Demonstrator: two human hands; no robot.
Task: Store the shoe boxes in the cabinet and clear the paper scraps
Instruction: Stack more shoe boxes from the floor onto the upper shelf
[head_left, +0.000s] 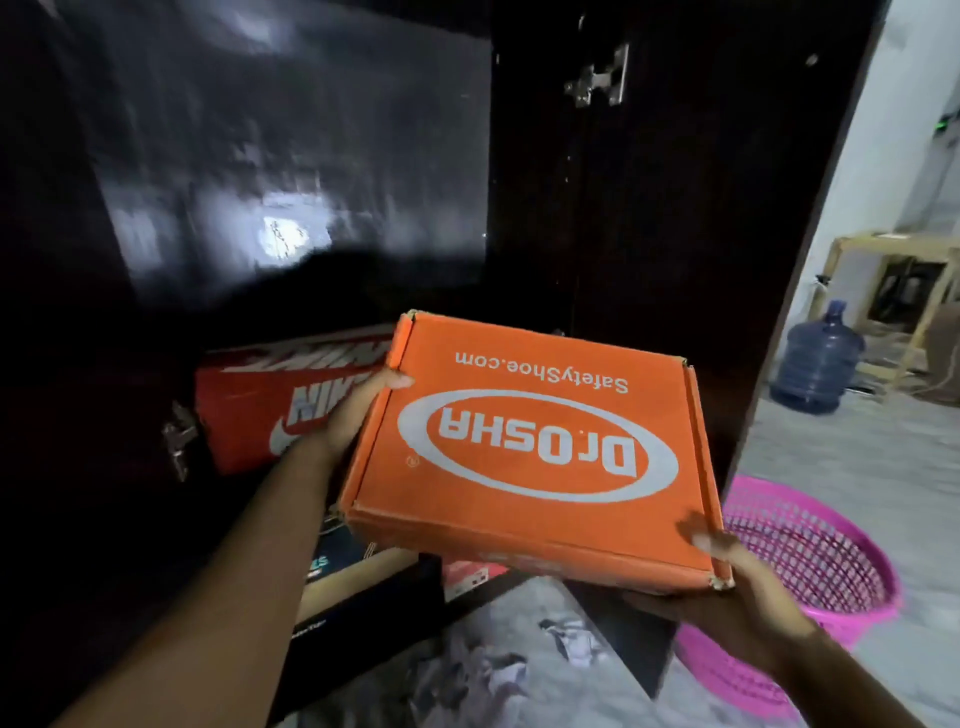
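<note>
Placement of the orange shoe box (535, 447) is the step in hand, as I judge it. You hold it in the air in front of the open dark cabinet (291, 156), level and closed. Your left hand (358, 410) is pressed flat against its left side with the thumb over the top edge, and your right hand (727, 566) supports the near right corner from below with the thumb on the lid. So both hands make one grip, each closed on the box.

To do it well, keep the box level and push it straight in, beside the red shoe box (270, 410) that already lies inside on the left. Watch your left fingers: they are between the two boxes and can be squeezed if you slide too close. Let the far edge land on the shelf first, then take the hands out one at a time. The inside is very dark, so I cannot tell how much free room there is.

The box is flat cardboard, bright orange, with a white oval logo and a web address, both upside down to you. Its corners look a little worn and the lid seems loose at the near right corner.

Paper scraps (566, 639) lie on the floor below, near a pink basket (810, 566), not yet cleared.
</note>
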